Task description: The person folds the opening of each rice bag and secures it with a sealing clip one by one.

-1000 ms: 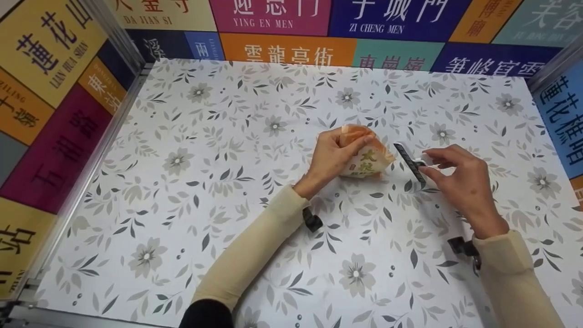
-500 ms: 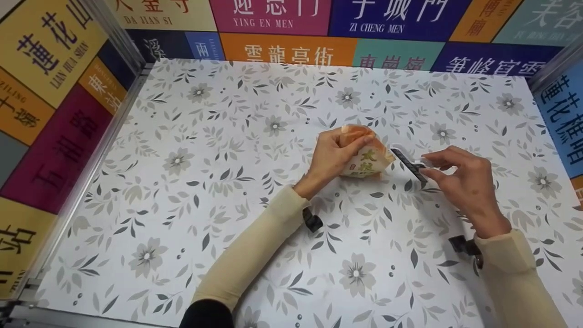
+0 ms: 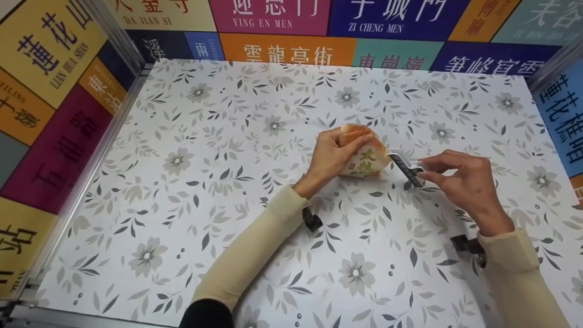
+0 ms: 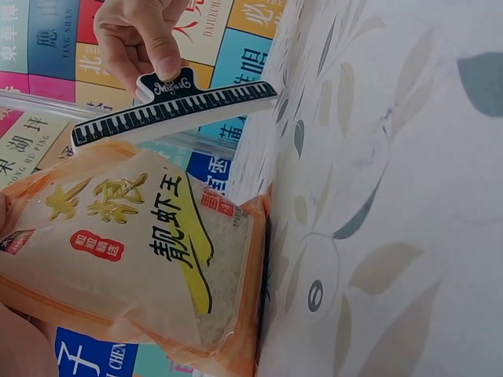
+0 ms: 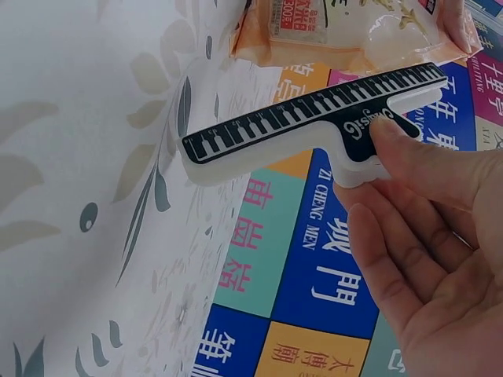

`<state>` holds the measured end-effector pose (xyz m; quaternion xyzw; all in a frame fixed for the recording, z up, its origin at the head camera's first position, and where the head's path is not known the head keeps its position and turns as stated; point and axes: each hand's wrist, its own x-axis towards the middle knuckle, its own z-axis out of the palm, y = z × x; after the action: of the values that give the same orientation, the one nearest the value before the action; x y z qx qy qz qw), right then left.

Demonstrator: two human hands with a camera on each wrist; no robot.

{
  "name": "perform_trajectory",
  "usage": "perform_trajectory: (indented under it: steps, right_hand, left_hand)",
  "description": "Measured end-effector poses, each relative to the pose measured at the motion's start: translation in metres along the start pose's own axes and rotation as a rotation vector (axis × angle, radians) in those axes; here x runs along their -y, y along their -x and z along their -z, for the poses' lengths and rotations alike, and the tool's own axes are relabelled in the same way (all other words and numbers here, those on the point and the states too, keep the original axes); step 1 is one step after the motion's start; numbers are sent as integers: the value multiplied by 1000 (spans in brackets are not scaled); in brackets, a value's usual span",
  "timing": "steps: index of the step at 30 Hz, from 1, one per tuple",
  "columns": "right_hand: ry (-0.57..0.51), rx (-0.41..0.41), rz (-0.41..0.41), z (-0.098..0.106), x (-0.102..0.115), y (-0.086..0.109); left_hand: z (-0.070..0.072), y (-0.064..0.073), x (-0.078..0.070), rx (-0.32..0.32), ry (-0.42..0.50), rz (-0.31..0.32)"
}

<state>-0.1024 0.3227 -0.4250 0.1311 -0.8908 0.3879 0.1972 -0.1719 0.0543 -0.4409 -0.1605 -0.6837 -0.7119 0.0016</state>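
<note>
The table (image 3: 227,150) is flat and white, with gray flowers, leaves and little dots printed all over it. Bright walls stand around it: a back wall (image 3: 291,50), a left wall (image 3: 54,86) and a right wall (image 3: 565,109). They are made of blocks of yellow, orange, purple, blue and green, with big Chinese writing on them. A gray metal bar (image 3: 77,319) runs along the near edge on the left.

The left hand (image 3: 334,148) grips the top of a bag (image 3: 365,161), with the thumb lying over the front. The bag is right of the middle of the table, and its bottom seems to rest there. It is soft and a bit shiny, with a pale front, creased orange edges and gold, red and black writing.

The right hand (image 3: 471,182) pinches a clip (image 5: 314,114) by its handle. The clip is long and straight like a ruler, smooth, black and white, with piano keys on it. It is held tilted just beside the bag, and I cannot tell if they touch. Both arms have tan sleeves (image 3: 259,243) of smooth cloth
</note>
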Motion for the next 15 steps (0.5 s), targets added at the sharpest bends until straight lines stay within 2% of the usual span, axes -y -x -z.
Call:
perform_trajectory:
  steps: [4, 9, 15]
  right_hand:
    - [-2, 8, -21, -2, 0, 0]
    - [-5, 9, -9, -3, 0, -1]
    - [-18, 2, -9, -2, 1, -2]
  left_hand:
    - [0, 0, 1, -4, 4, -9]
    - [-1, 1, 1, -2, 19, -42]
    - [0, 1, 1, 0, 13, -47]
